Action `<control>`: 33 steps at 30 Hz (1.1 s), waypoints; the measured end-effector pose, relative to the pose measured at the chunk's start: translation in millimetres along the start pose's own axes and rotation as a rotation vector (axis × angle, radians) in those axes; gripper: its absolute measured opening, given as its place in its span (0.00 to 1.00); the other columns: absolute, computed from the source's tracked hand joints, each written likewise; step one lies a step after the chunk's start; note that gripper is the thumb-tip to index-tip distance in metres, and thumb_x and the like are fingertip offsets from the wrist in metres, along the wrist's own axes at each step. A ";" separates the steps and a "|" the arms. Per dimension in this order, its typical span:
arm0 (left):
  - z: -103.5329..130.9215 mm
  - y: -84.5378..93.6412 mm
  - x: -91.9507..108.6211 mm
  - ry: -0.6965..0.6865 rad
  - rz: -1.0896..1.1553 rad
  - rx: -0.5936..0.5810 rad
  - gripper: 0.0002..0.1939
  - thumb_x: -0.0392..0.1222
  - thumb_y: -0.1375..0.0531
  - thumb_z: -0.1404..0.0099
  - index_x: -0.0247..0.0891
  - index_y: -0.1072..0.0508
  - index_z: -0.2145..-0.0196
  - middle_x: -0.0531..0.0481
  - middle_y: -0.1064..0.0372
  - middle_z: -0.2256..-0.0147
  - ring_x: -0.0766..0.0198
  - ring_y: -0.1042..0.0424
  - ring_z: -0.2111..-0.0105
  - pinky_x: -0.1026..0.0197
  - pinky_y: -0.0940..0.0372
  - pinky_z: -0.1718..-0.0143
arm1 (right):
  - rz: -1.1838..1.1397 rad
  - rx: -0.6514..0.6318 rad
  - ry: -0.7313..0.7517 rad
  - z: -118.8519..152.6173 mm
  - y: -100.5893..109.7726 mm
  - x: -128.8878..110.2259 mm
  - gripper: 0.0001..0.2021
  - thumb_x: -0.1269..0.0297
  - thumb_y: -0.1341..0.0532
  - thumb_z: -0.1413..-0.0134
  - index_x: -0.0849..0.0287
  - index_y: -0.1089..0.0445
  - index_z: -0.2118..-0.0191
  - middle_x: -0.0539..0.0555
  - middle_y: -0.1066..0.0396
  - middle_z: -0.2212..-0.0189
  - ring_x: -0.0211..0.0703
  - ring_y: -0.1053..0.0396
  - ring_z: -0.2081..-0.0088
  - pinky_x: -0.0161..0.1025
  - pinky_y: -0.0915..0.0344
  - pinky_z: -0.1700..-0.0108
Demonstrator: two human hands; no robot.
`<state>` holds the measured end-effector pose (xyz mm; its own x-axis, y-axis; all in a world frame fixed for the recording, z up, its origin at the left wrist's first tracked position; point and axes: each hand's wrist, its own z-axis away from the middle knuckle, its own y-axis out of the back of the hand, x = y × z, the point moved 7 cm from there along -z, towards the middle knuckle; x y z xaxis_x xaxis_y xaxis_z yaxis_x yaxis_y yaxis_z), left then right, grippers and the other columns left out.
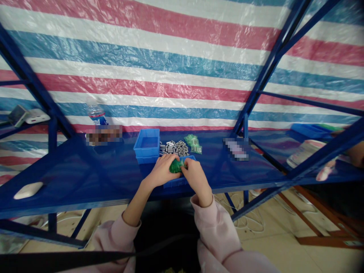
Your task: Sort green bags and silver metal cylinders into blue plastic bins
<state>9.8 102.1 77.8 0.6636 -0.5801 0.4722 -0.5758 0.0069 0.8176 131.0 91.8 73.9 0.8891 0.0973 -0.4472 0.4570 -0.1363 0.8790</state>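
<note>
With the clock face centred on the green plastic bundle (175, 166) and twelve pointing away from the person, both hands meet above a blue tray (174, 183), whose front wall shows at six o'clock and whose far rim peeks out at one. The left hand (164, 168) comes in from about eight o'clock and curls around the bundle, thumb on the near side and fingers over the far side, so its grip is closed on the green plastic. The right hand (195, 175) reaches in from four o'clock, its thumb and fingers drawn narrow at the right end of the bundle; what lies inside the plastic is too small to tell. Just beyond the hands, at twelve o'clock, lies a heap of short metal cylinders (181, 148), and at one o'clock, near the heap, sit pale green packets (194, 144). Stacked blue bins (147, 146) stand at ten o'clock, close to the cylinders. Farther out on the blue table (116, 174), a clear bottle (97, 114) with a blue label stands upright at ten, behind a blurred brown item (104, 135). A white rounded object (28, 190) rests well apart, just under nine o'clock, and a blurred flat item (236, 149) lies between two and three.
</note>
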 end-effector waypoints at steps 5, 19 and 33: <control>0.7 0.5 3.3 -0.021 0.003 -0.018 0.23 0.44 0.36 0.44 0.46 0.33 0.50 0.49 0.32 0.51 0.51 0.36 0.51 0.53 0.42 0.51 | 0.057 -0.082 0.038 2.3 -2.8 -4.0 0.08 0.70 0.46 0.42 0.62 0.30 0.64 0.59 0.26 0.67 0.44 0.29 0.64 0.36 0.41 0.64; -1.9 -4.2 4.7 -0.034 -0.085 -0.116 0.23 0.50 0.37 0.41 0.53 0.32 0.48 0.50 0.36 0.47 0.52 0.37 0.49 0.52 0.42 0.50 | 0.025 -0.248 0.190 13.7 -5.7 -8.6 0.16 0.74 0.53 0.40 0.66 0.31 0.54 0.63 0.25 0.59 0.47 0.28 0.56 0.38 0.39 0.55; -8.5 -9.1 10.6 -0.115 -0.204 -0.157 0.21 0.48 0.38 0.41 0.46 0.32 0.50 0.48 0.35 0.49 0.52 0.35 0.50 0.54 0.42 0.53 | -0.078 -0.180 0.139 8.7 -8.0 -2.3 0.12 0.76 0.52 0.42 0.64 0.40 0.54 0.61 0.27 0.65 0.47 0.28 0.62 0.38 0.39 0.63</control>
<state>26.2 102.9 78.2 0.6945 -0.6711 0.2593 -0.3487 0.0013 0.9372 125.5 84.1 66.5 0.8337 0.2372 -0.4987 0.5013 0.0536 0.8636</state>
